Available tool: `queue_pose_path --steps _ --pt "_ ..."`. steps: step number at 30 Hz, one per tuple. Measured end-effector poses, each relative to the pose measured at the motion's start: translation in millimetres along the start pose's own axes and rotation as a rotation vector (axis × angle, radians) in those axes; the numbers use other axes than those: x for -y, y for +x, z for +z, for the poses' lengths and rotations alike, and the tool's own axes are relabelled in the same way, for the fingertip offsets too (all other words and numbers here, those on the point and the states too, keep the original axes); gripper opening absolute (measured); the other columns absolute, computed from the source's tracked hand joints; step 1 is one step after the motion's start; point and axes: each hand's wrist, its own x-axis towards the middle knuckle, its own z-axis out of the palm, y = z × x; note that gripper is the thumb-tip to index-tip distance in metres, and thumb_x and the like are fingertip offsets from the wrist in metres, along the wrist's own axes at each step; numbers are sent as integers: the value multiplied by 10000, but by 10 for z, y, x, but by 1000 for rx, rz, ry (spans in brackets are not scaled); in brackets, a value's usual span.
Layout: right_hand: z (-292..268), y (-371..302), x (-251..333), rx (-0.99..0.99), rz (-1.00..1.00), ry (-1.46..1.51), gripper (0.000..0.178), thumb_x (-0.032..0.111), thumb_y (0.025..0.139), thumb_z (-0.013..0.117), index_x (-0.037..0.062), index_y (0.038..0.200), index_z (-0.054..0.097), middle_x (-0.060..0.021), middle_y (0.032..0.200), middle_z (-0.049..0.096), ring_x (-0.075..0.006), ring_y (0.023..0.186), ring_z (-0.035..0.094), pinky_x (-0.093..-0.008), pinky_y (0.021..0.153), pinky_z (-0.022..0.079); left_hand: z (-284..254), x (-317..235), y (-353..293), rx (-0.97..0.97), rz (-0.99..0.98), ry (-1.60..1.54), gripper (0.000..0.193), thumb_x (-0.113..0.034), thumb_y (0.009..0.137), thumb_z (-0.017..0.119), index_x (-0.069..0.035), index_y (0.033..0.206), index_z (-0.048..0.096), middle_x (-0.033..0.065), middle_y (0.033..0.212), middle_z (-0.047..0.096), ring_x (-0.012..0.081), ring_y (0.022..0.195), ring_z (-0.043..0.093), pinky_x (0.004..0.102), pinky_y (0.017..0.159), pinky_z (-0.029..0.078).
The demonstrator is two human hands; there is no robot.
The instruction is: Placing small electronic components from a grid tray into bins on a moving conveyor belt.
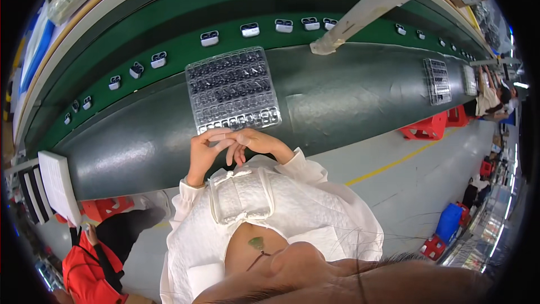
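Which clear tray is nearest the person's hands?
The left clear tray, just beyond the left hand and right hand; the other trays lie far to the right.

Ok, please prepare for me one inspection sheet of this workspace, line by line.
Surface: dark green worktop, with glare.
Work items: clear compartment tray with dark pieces in its far rows; small white cases line the green strip behind.
Clutter: white slab at the left end; another clear tray farther right.
Hands: left hand and right hand near the tray's near edge, fingers overlapping in view; anything held is unclear.
Cables: nothing seen.
Surroundings: red stools, yellow floor line, person in red at lower left.
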Motion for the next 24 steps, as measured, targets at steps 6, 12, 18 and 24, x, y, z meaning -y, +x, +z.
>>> queue_pose_path --steps 6,12,18,24 --pt "18 161 275 57 72 64 490 413 953 398 110 1335 447 -118 773 661 -166 576 631 -241 530 508 -30 23 55 27 -72 -116 435 -18 722 732 6 1128 578 77 1008 642 132 921 600 253 838 461" --pt "-1251 890 842 -756 -283 -572 162 116 834 583 -3 871 686 -79 766 679 -119 638 619 -251 577 484 -296 346 119 -231 8 -286 428 -191 908 551 -11 1282 446 107 1087 597 179 965 592 294 820 450" --pt "-2512 1570 632 -768 -95 -1320 134 161 758 652 100 867 699 -145 802 650 -331 774 624 -409 719 499 -641 831 95 -516 -34 -277 305 -184 925 531 2 1164 563 105 987 638 168 895 614 280 792 461" --pt "-2625 1975 654 -518 217 -1468 269 287 673 726 106 872 715 -162 840 665 -335 806 636 -400 750 505 -885 1265 -37 -734 -105 -290 273 -192 917 550 -12 1116 603 75 944 655 140 860 618 248 746 461"
